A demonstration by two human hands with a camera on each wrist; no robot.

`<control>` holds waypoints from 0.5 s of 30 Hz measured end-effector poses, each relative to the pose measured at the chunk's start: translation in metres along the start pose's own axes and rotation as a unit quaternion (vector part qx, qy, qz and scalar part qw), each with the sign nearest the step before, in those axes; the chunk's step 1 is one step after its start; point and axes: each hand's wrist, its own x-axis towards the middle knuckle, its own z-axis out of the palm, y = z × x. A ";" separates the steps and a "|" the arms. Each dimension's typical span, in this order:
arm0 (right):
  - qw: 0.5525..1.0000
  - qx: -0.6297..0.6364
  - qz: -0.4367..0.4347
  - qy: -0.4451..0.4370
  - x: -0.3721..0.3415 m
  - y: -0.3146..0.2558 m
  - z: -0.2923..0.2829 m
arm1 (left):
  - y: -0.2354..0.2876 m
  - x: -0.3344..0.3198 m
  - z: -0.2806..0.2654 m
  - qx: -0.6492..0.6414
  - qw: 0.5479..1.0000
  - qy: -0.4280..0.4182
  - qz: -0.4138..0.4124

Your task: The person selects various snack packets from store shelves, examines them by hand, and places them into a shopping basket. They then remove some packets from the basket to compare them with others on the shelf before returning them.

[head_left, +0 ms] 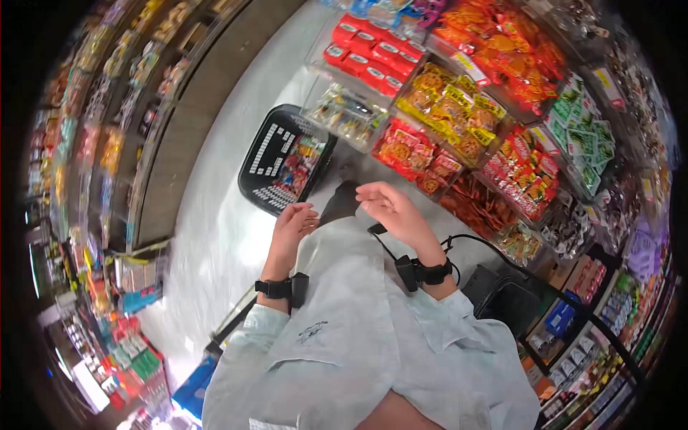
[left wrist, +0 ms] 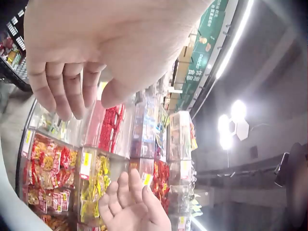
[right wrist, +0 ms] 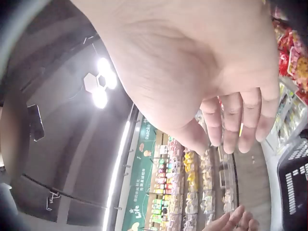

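Both hands are raised in front of the body, apart from each other and holding nothing. My left hand [head_left: 290,233] has loosely bent fingers, which hang down in the left wrist view. My right hand [head_left: 398,215] has its fingers loosely extended toward the left one, and its palm shows in the left wrist view. Just beyond the left hand, a black shopping basket [head_left: 252,188] stands on the floor with colourful snack packets [head_left: 301,168] inside. Ahead of the right hand are clear bins with red snack packets [head_left: 412,147] and yellow snack packets [head_left: 451,104].
Bins of red boxed packs [head_left: 373,54], orange packets [head_left: 502,43] and green packets [head_left: 584,132] fill the right-hand display. Stocked shelves [head_left: 115,143] line the left, across a pale floor [head_left: 204,215]. A black cable [head_left: 566,294] runs past the right arm.
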 end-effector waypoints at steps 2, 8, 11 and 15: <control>1.000 -0.003 0.000 -0.018 0.000 0.006 0.009 | -0.004 -0.009 -0.016 -0.017 0.999 0.040 -0.008; 1.000 -0.006 0.027 -0.009 0.004 0.012 0.019 | -0.009 -0.008 -0.051 -0.061 0.996 0.059 -0.015; 0.999 -0.007 0.046 0.006 0.015 0.019 0.026 | -0.010 0.007 -0.067 -0.068 0.996 0.048 -0.036; 0.994 -0.035 0.098 0.025 0.041 0.023 0.042 | -0.012 0.051 -0.107 -0.092 0.993 0.040 -0.060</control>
